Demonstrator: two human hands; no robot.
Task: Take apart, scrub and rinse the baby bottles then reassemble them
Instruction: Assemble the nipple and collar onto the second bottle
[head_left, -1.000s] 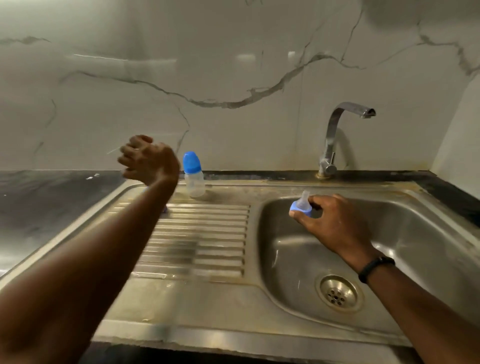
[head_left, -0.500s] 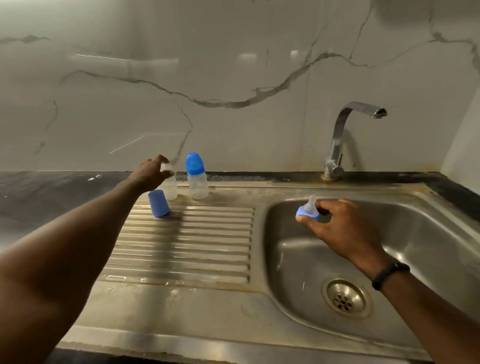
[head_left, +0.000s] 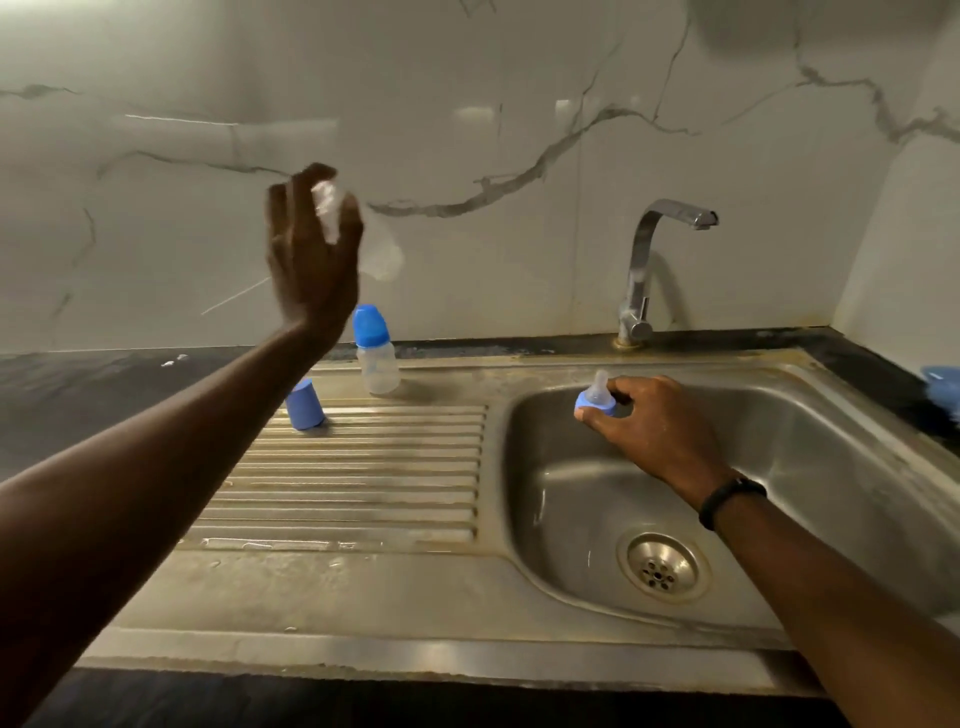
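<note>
My left hand (head_left: 311, 249) is raised high above the drainboard and grips a clear, capless bottle body (head_left: 376, 254), blurred by motion. My right hand (head_left: 644, 426) hovers over the sink basin (head_left: 810, 467) and pinches a blue collar with its clear teat (head_left: 596, 399) pointing up. An assembled bottle with a blue cap (head_left: 375, 349) stands upright at the back of the drainboard (head_left: 363, 478). A loose blue cap (head_left: 304, 404) stands on the drainboard just left of it, partly behind my left forearm.
The faucet (head_left: 649, 260) rises behind the basin, spout turned right, with no water running. The drain (head_left: 658, 566) sits at the basin's front. A blue object (head_left: 943, 387) lies on the dark counter at the far right edge. A marble wall backs the sink.
My left hand took hold of the clear bottle body beside the capped bottle and lifted it well above the drainboard. My right hand has held the teat over the basin throughout.
</note>
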